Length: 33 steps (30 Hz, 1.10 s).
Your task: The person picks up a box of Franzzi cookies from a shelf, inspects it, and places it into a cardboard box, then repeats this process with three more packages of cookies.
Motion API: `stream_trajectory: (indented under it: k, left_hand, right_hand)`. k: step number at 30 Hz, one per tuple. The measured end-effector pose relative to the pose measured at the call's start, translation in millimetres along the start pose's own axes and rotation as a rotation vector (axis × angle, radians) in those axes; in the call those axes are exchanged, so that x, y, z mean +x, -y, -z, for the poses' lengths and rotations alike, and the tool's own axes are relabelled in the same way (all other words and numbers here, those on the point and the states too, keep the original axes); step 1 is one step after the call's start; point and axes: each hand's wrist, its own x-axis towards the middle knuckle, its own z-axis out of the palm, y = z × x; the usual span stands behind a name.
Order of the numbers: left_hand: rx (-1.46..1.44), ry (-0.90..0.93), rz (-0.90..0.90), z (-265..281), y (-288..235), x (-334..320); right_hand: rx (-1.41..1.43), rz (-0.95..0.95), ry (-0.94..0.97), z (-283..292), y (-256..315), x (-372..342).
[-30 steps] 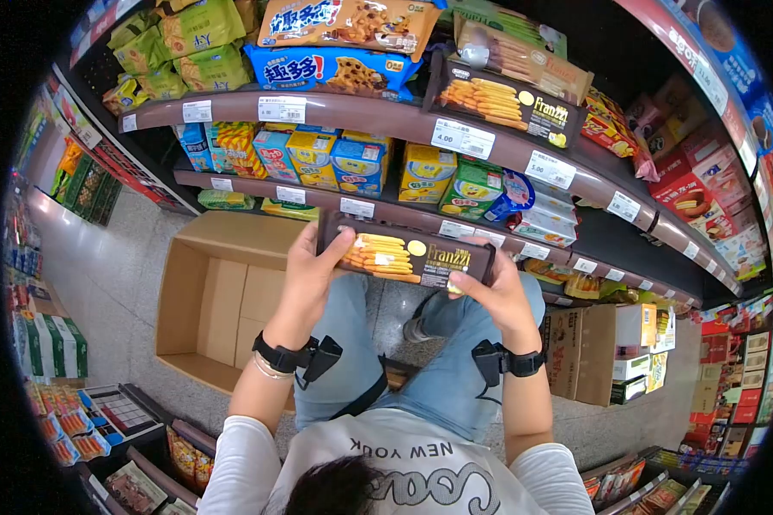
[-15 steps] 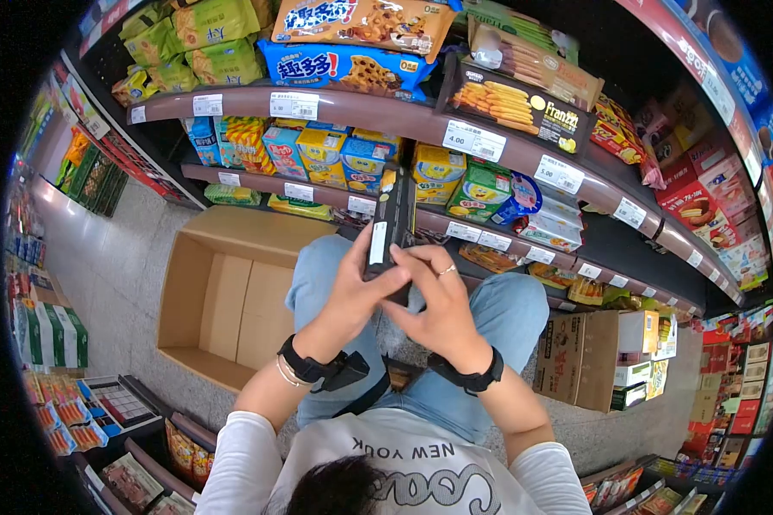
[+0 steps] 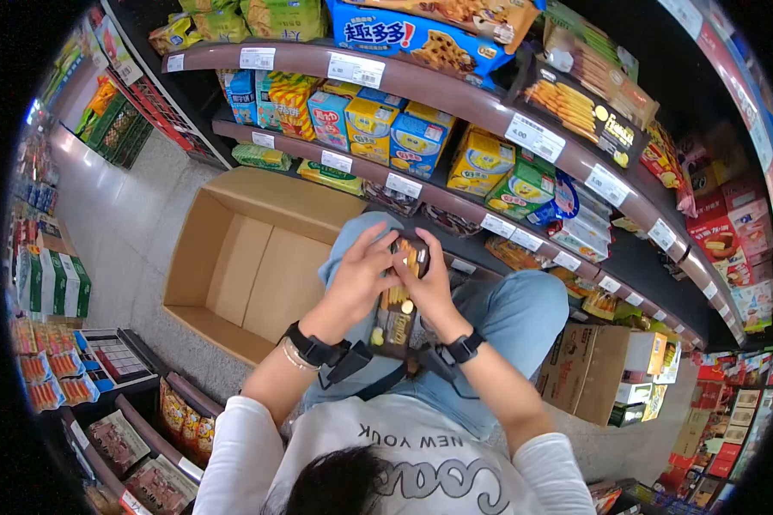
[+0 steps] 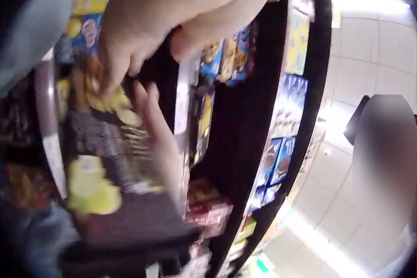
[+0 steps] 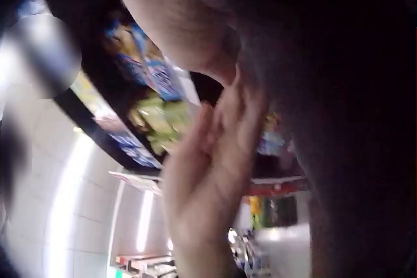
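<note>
"One dark biscuit pack (image 3: pixel 397 322) is lying lengthwise between the hands, above the lap, its lettered end pointing towards the body. Grip?"

"Left hand (image 3: pixel 359 279) is pressing bent fingers onto the pack's far half, partly closed. Right hand (image 3: pixel 431 296) is pinching the far part from the other side, also partly closed. Exact fingertip contact is hiding under the overlap."

"Failure modes?"

"Judgement only. Both hands are bearing on the far half, so the near end is lacking support; a loosening pinch could be tipping the pack onto the jeans (image 3: pixel 528 313) or the floor. Hard finger pressure could be cracking the biscuits or splitting the wrapper."

"Anything else near?"

"Black wrist mount (image 3: pixel 348 365) on the left arm is sitting near the lettered end; a twist of that wrist could be knocking the pack askew."

"Surface?"

"No tabletop is carrying the pack; hands are. Pale speckled floor (image 3: pixel 167 167) is running below, with an open cardboard box (image 3: pixel 270 196) standing to the left and a second box (image 3: pixel 575 369) to the right, holding small cartons."

"Room?"

"Shop aisle. Dark shelving with a brown edge (image 3: pixel 451 90) is curving ahead, displaying price labels, bagged snacks and bright boxes. Ceiling lights (image 4: pixel 371 1) are glowing in the left wrist view."
</note>
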Motion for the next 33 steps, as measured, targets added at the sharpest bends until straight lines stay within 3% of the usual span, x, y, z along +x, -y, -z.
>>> stream_trajectory:
  k: [2, 5, 9, 10, 11, 13, 17, 20, 23, 24, 26, 29, 33]
  left_hand:
    - [0.037, -0.051, 0.015, 11, 2, -1]
    - [0.243, 0.019, -0.079, 26, -1, 6]
    - [0.59, 0.189, -0.075, 17, -18, 3]
    - [0.473, 0.231, 0.047, 13, -20, 2]
    - [0.669, 0.27, -0.125, 13, -18, 2]
    - [1.051, 0.342, -0.476, 15, -11, 0]
    - [1.239, 0.252, -0.388, 1, -14, -13]
    - [1.253, 0.269, -0.481, 6, -18, -12]
    - [0.669, 0.306, 0.046, 17, -29, -10]
    - [0.599, 0.359, 0.016, 19, -32, -10]
    - [0.413, 0.448, 0.128, 20, -43, -16]
    - [0.278, 0.566, 0.216, 24, -51, -19]
    - [-0.075, 0.534, 0.241, 35, -54, -18]
  right_hand:
    - [0.2, -0.157, -0.004, 2, -3, -5]
    - [0.353, -0.275, 0.003, 14, 19, 5]
    - [0.253, -0.158, -0.163, 22, 26, 30]
    - [0.32, -0.132, -0.202, 22, 35, 33]
    - [0.232, -0.084, -0.242, 24, 29, 38]
    - [0.372, -0.171, -0.267, 24, 48, 41]
    - [0.421, -0.129, -0.234, 27, 54, 41]
    - [0.484, -0.117, -0.158, 32, 58, 38]
    - [0.535, -0.141, -0.082, 44, 69, 38]
    - [0.534, -0.17, -0.057, 50, 71, 39]
    - [0.546, -0.171, -0.046, 52, 72, 42]
    - [0.448, -0.2, 0.134, 64, 63, 51]
    - [0.491, -0.233, 0.003, 62, 73, 51]
